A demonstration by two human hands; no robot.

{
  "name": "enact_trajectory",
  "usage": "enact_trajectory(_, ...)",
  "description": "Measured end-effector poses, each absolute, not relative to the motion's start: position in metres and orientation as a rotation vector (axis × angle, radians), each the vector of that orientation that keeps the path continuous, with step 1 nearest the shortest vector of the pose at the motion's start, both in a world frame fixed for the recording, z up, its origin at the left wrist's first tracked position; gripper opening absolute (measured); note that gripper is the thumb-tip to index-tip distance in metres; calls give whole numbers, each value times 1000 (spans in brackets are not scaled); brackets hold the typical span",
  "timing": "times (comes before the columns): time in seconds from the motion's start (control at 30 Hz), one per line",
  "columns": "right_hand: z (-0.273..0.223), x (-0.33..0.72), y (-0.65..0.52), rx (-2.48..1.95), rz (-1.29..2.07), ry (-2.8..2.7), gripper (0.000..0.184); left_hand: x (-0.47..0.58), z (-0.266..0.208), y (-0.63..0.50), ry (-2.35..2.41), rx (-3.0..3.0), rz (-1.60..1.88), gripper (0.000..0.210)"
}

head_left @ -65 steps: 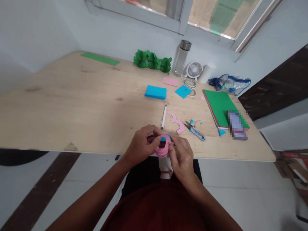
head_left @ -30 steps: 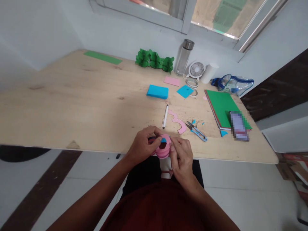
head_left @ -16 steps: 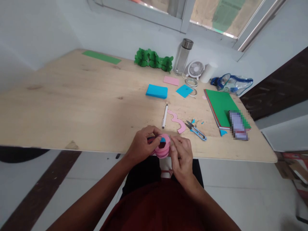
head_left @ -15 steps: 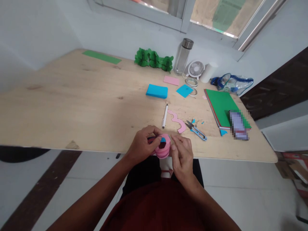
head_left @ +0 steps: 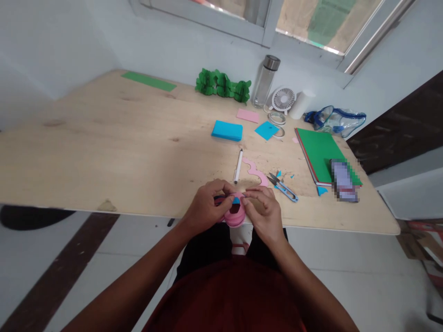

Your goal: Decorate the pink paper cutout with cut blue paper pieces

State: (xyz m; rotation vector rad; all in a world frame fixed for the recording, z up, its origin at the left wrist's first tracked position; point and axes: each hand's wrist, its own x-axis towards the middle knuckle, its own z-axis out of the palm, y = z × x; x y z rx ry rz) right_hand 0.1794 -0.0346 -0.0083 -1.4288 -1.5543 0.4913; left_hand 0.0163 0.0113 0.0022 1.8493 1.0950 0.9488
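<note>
At the table's front edge, my left hand (head_left: 207,205) pinches a pink paper cutout (head_left: 236,220) from the left. It is a layered, rounded piece with an opening in its middle and a bit of blue showing. My right hand (head_left: 266,213) is closed on its upper right edge, thumb and index finger together. Just beyond my hands lie a white pen (head_left: 238,166) and a wavy pink paper offcut (head_left: 255,172). Blue-handled thread snips (head_left: 284,188) rest to the right, blades parted. My fingers hide part of the cutout.
Folded blue paper (head_left: 227,131), a blue piece (head_left: 266,130), a pink piece (head_left: 247,115) and tape rolls (head_left: 277,118) lie farther back. A green paper garland (head_left: 222,85), glass bottle (head_left: 266,82) and small fan (head_left: 283,99) stand by the wall. A phone (head_left: 344,180) overlaps a green book (head_left: 316,150).
My right hand has moved in to the left, and its thumb and index finger now pinch the cutout's upper right edge. The left hand keeps its hold.
</note>
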Motion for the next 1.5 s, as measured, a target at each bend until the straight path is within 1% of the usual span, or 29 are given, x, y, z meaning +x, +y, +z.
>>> enact_trajectory(0.07, -6, 180, -32, -1428, 501, -1566, 7, 16, 3, 11, 1088, 1852, 942, 11)
enact_trajectory(0.33, -6, 181, -31, -1413, 565, -1571, 11, 15, 7, 11, 1057, 1722, 892, 12)
enact_trajectory(0.67, -8, 180, -31, -1438, 642, -1505, 13, 7, 6, 24, 954, 1563, 723, 18)
enact_trajectory(0.93, -9, 179, -30, -1446, 629, -1481, 13, -5, 10, 25, 1021, 1670, 759, 16)
enact_trajectory(1.2, -8, 177, -31, -1453, 631, -1463, 13, -6, 12, 13, 1018, 1448, 763, 16)
enact_trajectory(1.5, -7, 176, -32, -1454, 620, -1465, 12, -2, 9, 13, 1046, 1536, 820, 14)
